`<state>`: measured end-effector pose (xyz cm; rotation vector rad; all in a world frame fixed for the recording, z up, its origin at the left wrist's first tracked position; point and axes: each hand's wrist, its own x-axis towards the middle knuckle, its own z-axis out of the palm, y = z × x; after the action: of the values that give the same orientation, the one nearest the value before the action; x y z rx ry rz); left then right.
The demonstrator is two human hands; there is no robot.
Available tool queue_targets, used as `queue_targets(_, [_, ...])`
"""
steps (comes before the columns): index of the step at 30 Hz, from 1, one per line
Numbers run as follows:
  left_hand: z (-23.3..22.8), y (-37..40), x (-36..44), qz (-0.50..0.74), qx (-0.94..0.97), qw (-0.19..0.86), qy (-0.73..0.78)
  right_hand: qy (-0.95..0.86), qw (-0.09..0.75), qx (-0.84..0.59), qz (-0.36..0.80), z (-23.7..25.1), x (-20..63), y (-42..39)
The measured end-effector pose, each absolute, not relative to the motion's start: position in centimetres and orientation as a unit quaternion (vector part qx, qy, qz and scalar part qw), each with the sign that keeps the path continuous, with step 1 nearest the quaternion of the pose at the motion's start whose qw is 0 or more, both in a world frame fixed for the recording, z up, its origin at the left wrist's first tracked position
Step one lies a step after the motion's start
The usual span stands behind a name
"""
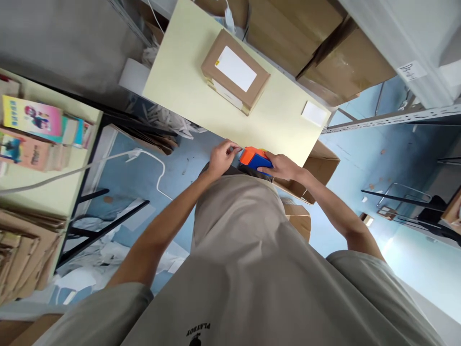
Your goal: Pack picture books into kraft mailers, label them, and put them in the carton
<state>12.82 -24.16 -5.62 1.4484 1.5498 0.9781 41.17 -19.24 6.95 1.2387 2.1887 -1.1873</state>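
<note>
My right hand (283, 166) is wrapped round an orange-and-blue tape dispenser (255, 159), held just in front of my body at the near edge of the table. Close to the dispenser's orange end, my left hand (220, 157) is closed in a pinch, thumb against fingertips. What lies between those fingertips is too small to make out. Farther back on the pale yellow table (281, 129) sits a closed cardboard box (236, 69) with a white label on top and tape along its side. Neither hand touches the box.
A small white card (314, 113) lies at the table's right end. An open carton (319, 168) stands below that end. Large cardboard boxes (295, 29) line the back. To the left, a shelf holds books (32, 117) and flattened cardboard (25, 250); a white cable (158, 168) hangs there.
</note>
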Motion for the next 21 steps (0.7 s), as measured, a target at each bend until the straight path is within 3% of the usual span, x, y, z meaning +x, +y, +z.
queue_targets(6, [-10.8,-20.0,12.3,0.426,0.522,0.352,0.65,0.731,0.245,0.527,-0.357,5.7,45.4,-17.4])
queue_targets(13, [-13.4,-13.0,13.4,0.495,0.42,0.404,0.645,0.742,0.212,0.591,-0.236,-0.1,43.5,-15.1])
queue_targets(21, [-15.8,-9.6,13.3,0.534,0.377,0.438,0.617,0.729,0.225,0.616,-0.196,-3.4,41.8,-13.7])
